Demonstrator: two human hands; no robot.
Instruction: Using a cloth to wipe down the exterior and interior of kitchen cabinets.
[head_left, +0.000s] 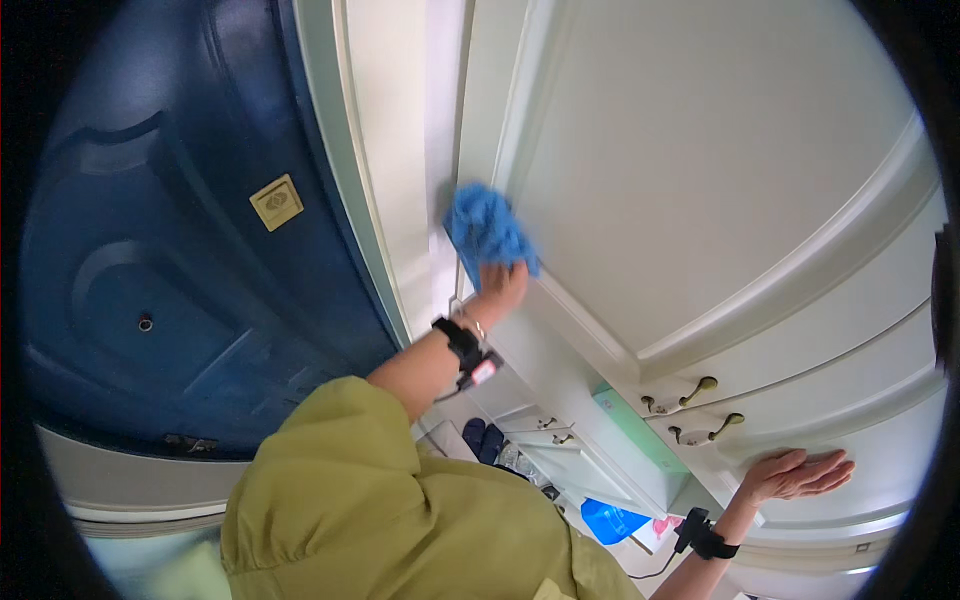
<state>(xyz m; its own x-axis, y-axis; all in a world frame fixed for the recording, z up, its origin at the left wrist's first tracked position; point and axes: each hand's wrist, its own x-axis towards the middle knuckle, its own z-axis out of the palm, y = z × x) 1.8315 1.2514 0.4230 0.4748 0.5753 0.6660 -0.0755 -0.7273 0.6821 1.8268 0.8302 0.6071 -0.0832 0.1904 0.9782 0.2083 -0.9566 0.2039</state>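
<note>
My left hand (504, 285) grips a blue cloth (487, 229) and presses it on the left edge frame of a white panelled cabinet door (675, 165). The cloth is bunched, and it hides part of my fingers. At the lower right, my right hand (801, 477) rests with its fingers extended and nothing in it, beside or against the neighbouring cabinet door (810, 427). Two metal door handles, the upper handle (679, 397) and the lower handle (706, 430), lie between my hands. Each wrist wears a black strap with a small device.
A dark blue panelled door (195, 300) stands at the left. Below the upper cabinet doors, a green box (641, 431) sits in an open shelf space. Lower down are dark slippers (483, 441), clear bottles (517, 459), lower cabinet doors (581, 465) and a blue bag (611, 520).
</note>
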